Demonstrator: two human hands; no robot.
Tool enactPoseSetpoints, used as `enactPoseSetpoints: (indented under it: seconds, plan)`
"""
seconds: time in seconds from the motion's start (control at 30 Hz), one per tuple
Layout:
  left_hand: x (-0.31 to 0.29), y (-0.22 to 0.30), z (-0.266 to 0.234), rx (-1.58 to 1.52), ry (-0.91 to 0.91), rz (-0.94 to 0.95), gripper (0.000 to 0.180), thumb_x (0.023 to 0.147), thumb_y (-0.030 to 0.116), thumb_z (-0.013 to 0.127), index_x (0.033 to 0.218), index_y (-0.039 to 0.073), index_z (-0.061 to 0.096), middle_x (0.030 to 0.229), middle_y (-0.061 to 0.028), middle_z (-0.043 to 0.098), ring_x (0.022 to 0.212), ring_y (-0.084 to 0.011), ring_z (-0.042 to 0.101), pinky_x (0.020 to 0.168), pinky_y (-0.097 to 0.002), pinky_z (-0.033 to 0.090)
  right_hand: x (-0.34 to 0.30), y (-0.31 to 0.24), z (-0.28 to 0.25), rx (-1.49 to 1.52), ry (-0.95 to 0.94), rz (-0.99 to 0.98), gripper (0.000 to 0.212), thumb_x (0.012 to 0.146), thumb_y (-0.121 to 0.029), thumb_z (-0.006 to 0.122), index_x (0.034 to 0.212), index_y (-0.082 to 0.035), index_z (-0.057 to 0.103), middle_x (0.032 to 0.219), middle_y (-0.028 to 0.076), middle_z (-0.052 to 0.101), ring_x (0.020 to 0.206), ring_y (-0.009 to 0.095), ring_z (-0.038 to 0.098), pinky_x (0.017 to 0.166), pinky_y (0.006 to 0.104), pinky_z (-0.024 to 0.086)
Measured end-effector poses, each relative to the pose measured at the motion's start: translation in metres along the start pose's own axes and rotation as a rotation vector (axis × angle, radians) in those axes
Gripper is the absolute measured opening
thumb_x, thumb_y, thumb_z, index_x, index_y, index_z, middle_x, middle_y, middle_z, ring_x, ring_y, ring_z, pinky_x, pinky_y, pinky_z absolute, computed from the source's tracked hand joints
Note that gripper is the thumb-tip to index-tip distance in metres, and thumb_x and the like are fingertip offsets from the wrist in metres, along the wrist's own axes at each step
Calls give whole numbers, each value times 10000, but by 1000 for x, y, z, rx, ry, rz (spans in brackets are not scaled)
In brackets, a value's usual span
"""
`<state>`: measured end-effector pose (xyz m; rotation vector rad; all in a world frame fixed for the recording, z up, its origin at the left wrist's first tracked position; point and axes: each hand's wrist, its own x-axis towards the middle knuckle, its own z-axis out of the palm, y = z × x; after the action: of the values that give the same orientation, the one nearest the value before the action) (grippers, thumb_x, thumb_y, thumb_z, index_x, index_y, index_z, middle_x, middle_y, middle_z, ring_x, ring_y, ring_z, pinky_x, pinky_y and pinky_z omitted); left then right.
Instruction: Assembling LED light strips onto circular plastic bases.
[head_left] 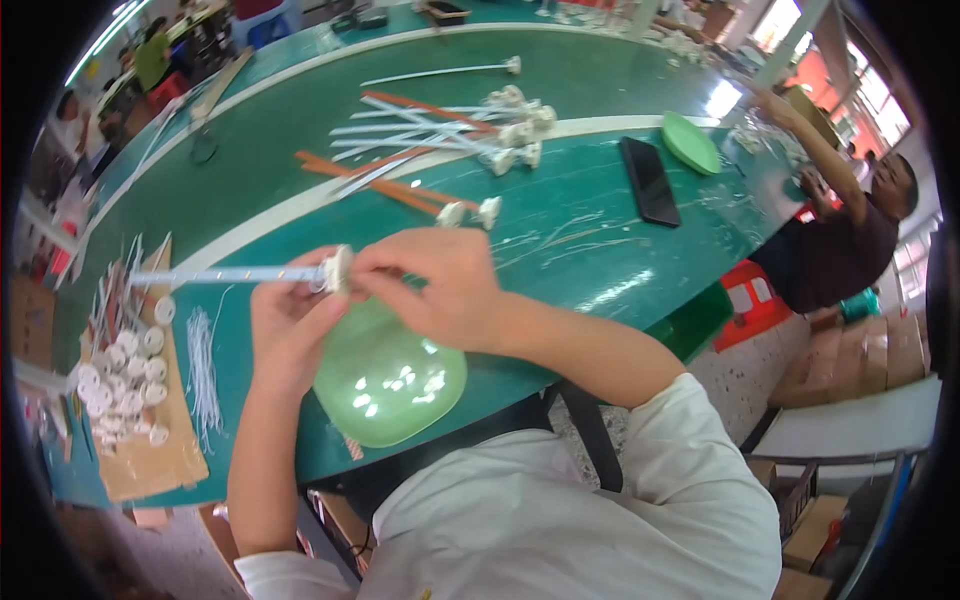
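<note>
In front of me my left hand [290, 325] is closed round the neck of an LED strip light, a pale strip [220, 275] with a round white base [341, 270]. The strip points out to the left. My right hand [435, 285] pinches close against the outer face of that base; whatever is between its fingertips is too small to make out. Just below both hands sits a shiny light green bowl [390, 390] near the table's front edge. To the left of my left hand lies a bundle of thin white wires [203, 375].
White round bases [125, 375] with strips pile on cardboard [160, 465] at left. More strip lights [430, 130], white and orange, lie across the green table [560, 260]. A black phone [649, 182] and a green dish [690, 143] are at right. Another person [840, 240] sits beyond.
</note>
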<state>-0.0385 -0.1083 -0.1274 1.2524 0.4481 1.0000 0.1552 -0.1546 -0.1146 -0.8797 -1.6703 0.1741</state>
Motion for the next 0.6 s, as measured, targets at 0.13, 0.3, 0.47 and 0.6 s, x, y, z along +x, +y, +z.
enactPoseSetpoints:
  seconds: [0.13,0.3,0.47,0.6]
  plan:
    - [1,-4,-3,-5,-3,-11,478,828,49,734,1257,-85,569,1138,-143,667,1009,-218,656,932,-382,526,-2,5,3,17,57,-69,100,776,-11,741,869,-22,708,791,96,714,695,236,705,620,305,550]
    - [6,-8,-3,-35,-21,13,505,821,86,754,1258,-84,566,1157,-124,649,1055,-210,632,931,-357,520,-1,4,-5,15,51,-131,131,779,-37,726,902,-44,681,793,88,695,686,271,683,611,356,538]
    - [2,-18,-28,123,67,55,525,842,127,746,1282,-76,543,1186,-132,621,1074,-200,612,924,-346,522,-5,15,10,-20,52,-223,145,781,-68,699,915,-61,645,785,92,651,706,301,646,600,407,510]
    - [1,-21,-35,114,28,63,525,870,112,718,1310,-81,506,1208,-140,602,1092,-196,599,928,-347,521,-9,9,9,-17,86,-229,127,773,-57,692,888,-49,638,766,92,636,691,302,630,599,416,501]
